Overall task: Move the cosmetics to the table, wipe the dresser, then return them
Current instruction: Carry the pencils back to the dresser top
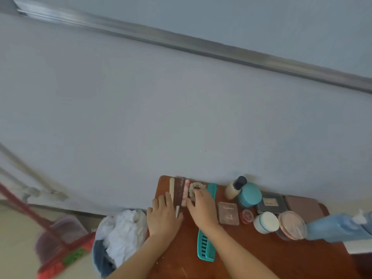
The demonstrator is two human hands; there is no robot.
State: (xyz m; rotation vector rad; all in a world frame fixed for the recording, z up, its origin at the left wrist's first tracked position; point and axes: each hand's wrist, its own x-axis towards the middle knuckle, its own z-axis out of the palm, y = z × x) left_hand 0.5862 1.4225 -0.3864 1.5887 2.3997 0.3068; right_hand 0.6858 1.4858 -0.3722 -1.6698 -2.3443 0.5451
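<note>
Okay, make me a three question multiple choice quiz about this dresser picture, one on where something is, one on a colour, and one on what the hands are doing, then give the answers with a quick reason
1. Where does the teal comb lie?
A. In the bin on the floor
B. On the brown dresser top, running under the right hand
C. On top of the blue bottle

2. What colour is the cap of the small cream bottle at the wall?
A. Black
B. Red
C. White

3. What are the hands doing?
A. Both raised clear of the dresser
B. Left hand and right hand both down on the slim items at the dresser's left end
C. One hand holds the broom

Answers:
B, the comb shows above and below the right hand on the dresser top.
A, the cap is dark black.
B, the fingers of both rest on the sticks and the scrunchie.
</note>
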